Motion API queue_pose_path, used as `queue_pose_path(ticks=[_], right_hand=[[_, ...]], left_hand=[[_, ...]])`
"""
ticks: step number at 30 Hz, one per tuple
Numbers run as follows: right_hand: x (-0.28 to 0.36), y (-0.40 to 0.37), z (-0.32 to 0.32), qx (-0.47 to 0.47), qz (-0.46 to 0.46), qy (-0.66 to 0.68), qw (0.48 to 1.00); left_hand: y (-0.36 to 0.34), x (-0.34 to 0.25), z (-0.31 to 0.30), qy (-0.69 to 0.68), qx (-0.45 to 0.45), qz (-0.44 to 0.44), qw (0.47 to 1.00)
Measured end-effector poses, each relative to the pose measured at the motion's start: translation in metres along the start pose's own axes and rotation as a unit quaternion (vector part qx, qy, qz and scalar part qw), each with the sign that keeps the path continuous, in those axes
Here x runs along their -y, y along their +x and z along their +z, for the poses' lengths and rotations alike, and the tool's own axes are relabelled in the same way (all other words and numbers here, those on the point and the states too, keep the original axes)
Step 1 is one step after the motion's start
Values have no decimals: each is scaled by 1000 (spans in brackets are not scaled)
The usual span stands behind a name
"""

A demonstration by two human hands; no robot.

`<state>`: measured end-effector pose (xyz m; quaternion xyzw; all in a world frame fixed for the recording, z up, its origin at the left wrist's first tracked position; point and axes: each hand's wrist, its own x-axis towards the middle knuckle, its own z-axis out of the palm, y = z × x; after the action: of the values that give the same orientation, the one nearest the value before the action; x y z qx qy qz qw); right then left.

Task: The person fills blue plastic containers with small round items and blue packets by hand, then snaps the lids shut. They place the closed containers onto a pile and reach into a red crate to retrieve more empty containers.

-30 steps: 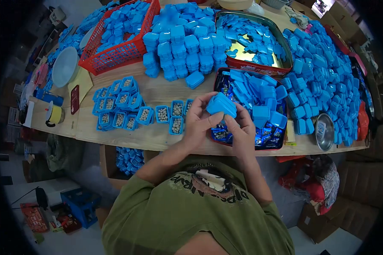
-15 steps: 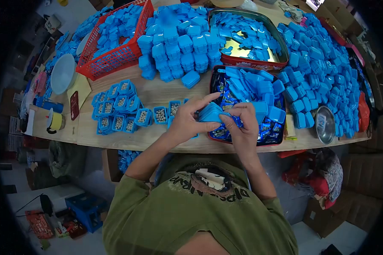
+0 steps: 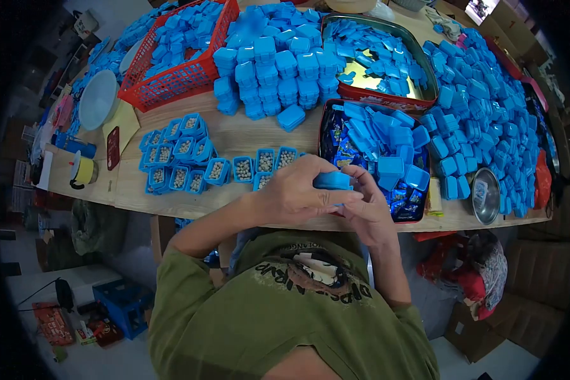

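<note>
A small blue plastic box [image 3: 333, 182] is between my two hands, near the table's front edge. My left hand [image 3: 296, 192] is closed around its left side. The fingers of my right hand [image 3: 372, 214] press against its right and lower side. Fingers hide much of the box, so I cannot see what is inside. Just behind my hands is a tin tray [image 3: 323, 130] with blue lids [image 3: 391, 166] and shiny blue packets [image 3: 406, 201]. To the left of my left hand stand open blue boxes [image 3: 243, 169] filled with small pale balls.
A red basket [image 3: 147, 92] of blue pieces stands at the back left, beside a stack of closed blue boxes [image 3: 286, 63]. Another tin [image 3: 432, 95] holds flat blue pieces. A heap of blue boxes [image 3: 481, 120] and a metal bowl [image 3: 485, 196] lie to the right.
Both hands have moved slightly toward me with the blue box and are closer together. The box has turned in my fingers. The camera view has shifted a little.
</note>
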<state>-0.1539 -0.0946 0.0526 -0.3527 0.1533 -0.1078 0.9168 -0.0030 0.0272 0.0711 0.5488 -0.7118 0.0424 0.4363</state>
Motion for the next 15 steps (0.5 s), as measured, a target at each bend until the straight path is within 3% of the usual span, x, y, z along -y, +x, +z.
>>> queue_pose_path(ticks=[3,6,15], right_hand=[[-5,-6,-4,23,49,54,997],[-12,-6,-4,13,4,46,999],[-20,-6,-10,17,7,64,998]], left_hand=[[3,1,1,35,-5,53,998],[9,-3,-6,36,37,75,996],[-2,2,2,-27,52,61,996]])
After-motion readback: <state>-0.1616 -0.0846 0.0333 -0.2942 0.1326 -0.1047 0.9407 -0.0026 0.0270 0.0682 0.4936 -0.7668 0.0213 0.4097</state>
